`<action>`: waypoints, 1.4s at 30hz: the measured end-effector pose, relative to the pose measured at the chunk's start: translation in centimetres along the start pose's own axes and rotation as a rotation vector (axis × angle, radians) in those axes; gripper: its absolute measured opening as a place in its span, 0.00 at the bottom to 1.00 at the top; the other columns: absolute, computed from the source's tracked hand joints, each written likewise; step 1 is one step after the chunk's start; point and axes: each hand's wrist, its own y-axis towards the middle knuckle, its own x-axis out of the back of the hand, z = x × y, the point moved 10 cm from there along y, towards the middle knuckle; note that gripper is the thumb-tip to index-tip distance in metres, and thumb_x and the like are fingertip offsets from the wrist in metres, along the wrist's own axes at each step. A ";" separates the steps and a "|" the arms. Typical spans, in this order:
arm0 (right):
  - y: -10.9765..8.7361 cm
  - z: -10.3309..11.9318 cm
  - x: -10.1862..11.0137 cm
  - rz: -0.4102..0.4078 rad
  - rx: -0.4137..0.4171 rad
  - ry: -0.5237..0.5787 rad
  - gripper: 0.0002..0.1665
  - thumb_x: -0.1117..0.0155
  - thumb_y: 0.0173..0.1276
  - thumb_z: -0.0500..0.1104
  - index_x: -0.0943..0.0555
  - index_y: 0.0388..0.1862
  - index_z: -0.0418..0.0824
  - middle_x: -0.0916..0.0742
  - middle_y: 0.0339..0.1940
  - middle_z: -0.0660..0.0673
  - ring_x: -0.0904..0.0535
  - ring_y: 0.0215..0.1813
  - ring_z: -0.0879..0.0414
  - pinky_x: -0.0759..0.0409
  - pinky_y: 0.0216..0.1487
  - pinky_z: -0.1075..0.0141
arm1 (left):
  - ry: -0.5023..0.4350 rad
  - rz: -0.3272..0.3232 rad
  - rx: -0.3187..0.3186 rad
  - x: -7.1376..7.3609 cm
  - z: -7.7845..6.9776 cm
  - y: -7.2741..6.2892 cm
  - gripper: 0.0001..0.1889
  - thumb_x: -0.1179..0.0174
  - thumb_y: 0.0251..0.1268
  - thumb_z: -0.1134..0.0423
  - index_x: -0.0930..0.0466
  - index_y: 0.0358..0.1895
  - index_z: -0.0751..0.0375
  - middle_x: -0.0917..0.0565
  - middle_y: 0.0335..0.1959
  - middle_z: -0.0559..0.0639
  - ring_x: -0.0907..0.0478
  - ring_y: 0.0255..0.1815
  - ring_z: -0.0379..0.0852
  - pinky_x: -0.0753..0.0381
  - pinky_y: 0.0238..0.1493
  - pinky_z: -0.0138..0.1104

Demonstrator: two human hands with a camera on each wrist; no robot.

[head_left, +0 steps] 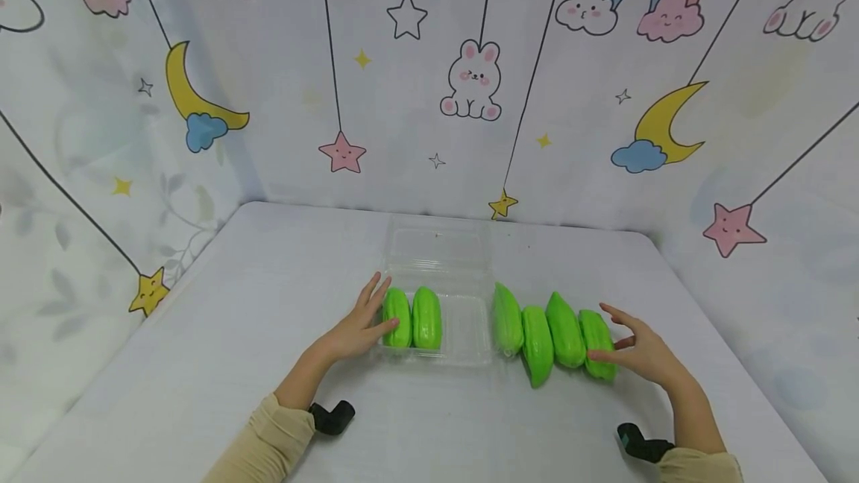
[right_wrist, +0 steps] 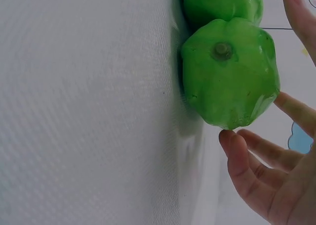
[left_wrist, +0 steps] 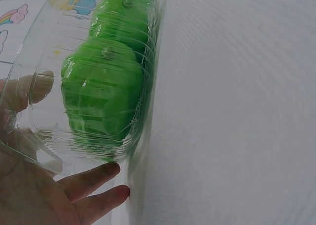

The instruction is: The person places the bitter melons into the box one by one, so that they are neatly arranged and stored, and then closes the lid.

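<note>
A clear plastic box (head_left: 466, 330) stands with its lid folded back, and two glossy green ribbed fruits (head_left: 426, 319) lie side by side in its left part. My left hand (head_left: 352, 330) is at the box's left end, fingers spread along the outside and thumb over the nearer fruit (left_wrist: 101, 94). To the right of the box, several more green ribbed fruits (head_left: 565, 330) form a row. My right hand (head_left: 644, 352) reaches over the row's right-hand fruit (right_wrist: 232, 74). Its fingertips are right at that fruit's side, while the thumb (right_wrist: 302, 20) stands apart from it.
The raised lid (head_left: 439, 244) lies back toward the rear of the white table (head_left: 302, 267). A cloth with cartoon prints (head_left: 403, 95) hangs behind and along both sides. Black wrist mounts (head_left: 333, 418) sit below each hand, beside beige sleeves (head_left: 265, 442).
</note>
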 end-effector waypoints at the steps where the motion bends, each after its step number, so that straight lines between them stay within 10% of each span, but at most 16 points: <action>1: 0.0 0.0 -0.1 0.004 -0.002 0.001 0.54 0.28 0.51 0.52 0.45 0.71 0.38 0.37 0.63 0.25 0.26 0.49 0.33 0.23 0.34 0.52 | 0.001 0.000 0.000 0.0 0.1 0.0 0.40 0.51 0.68 0.50 0.65 0.73 0.56 0.70 0.73 0.56 0.62 0.71 0.62 0.49 0.61 0.59; 42: 0.1 -0.7 -1.7 0.091 -0.027 0.087 0.57 0.26 0.50 0.47 0.50 0.72 0.38 0.36 0.59 0.18 0.23 0.42 0.45 0.24 0.30 0.62 | -0.008 0.000 -0.001 0.1 -0.1 -0.1 0.39 0.51 0.68 0.50 0.65 0.73 0.55 0.70 0.73 0.57 0.61 0.71 0.62 0.47 0.60 0.60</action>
